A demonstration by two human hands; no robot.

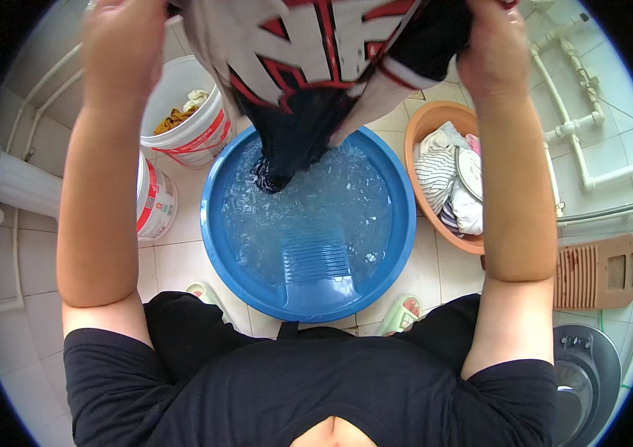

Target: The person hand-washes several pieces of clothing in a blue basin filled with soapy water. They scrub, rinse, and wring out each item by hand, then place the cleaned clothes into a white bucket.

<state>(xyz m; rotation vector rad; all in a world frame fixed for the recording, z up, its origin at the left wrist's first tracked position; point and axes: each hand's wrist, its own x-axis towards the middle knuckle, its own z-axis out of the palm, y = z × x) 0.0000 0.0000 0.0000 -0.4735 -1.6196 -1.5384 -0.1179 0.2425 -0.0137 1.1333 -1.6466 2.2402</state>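
Looks like this wash is sitting somewhere mid-way. The left hand (124, 56) and right hand (495, 52) are holding up a white, black and red patterned fabric garment (301, 56), apparently pinching it at either side, though most of the fingertips are hiding from me. Its black lower end is dipping into the cloudy water (331, 197) in a big round blue plastic basin (405, 212), so I'm guessing this piece is wet but not finished.

On the right, an orange-brown oval plastic tub (412, 160) is holding white and striped clothes (439, 167); on the far left, a white plastic bucket (205, 141) is holding mustard and pale cloth (176, 121). Nothing's telling me which pile is waiting and which is done, so no clue how much is remaining.
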